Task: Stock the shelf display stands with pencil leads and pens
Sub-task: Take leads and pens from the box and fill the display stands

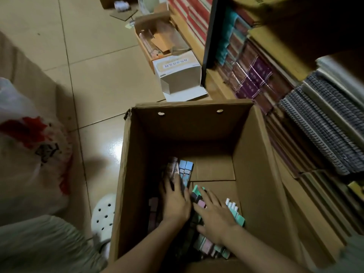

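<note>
A large open cardboard box (254, 154) stands on the floor in front of me. Both my hands reach down to its bottom, where several small packs of pens and leads lie. My left hand (175, 203) lies on a stack of long blue and brown packs (183, 170), fingers spread over them. My right hand (213, 213) rests flat, fingers spread, on teal and pink packs (199, 196). A teal pack with white caps (234, 211) lies just right of that hand. Whether either hand grips anything is hidden.
Shelves (295, 119) packed with notebooks and spiral pads (323, 131) stand at the right. A white carton (177, 75) and an open brown box (157, 42) sit on the tiled floor beyond. A white and red plastic bag (29, 146) is at the left, my white shoe (103, 215) beside the box.
</note>
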`<act>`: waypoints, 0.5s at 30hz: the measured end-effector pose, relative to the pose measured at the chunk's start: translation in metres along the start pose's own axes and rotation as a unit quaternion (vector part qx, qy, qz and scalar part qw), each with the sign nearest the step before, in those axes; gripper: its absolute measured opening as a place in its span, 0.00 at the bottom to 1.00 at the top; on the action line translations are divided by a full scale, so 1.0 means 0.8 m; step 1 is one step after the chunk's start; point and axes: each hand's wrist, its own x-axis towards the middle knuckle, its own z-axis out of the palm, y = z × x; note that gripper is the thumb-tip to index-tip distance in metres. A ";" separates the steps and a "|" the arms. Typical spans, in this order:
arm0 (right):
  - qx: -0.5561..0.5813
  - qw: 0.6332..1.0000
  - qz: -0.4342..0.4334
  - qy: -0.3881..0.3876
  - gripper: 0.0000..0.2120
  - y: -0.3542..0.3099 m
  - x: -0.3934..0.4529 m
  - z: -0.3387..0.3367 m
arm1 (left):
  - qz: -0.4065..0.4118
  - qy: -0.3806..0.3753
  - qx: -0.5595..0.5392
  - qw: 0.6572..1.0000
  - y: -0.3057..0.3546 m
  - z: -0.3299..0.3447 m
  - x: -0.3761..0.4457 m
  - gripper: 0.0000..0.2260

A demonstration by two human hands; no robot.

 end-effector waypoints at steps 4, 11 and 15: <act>0.019 0.999 0.030 0.011 0.33 0.007 -0.010 -0.005 | 0.076 -0.024 0.015 0.997 0.008 0.004 -0.014 0.25; 0.137 0.987 0.076 0.035 0.27 0.016 -0.017 -0.019 | 0.133 -0.013 -0.067 0.989 0.012 -0.014 -0.005 0.18; 0.246 0.955 0.134 0.097 0.25 0.020 -0.001 -0.020 | -0.004 0.041 -0.198 0.979 0.000 -0.025 0.001 0.20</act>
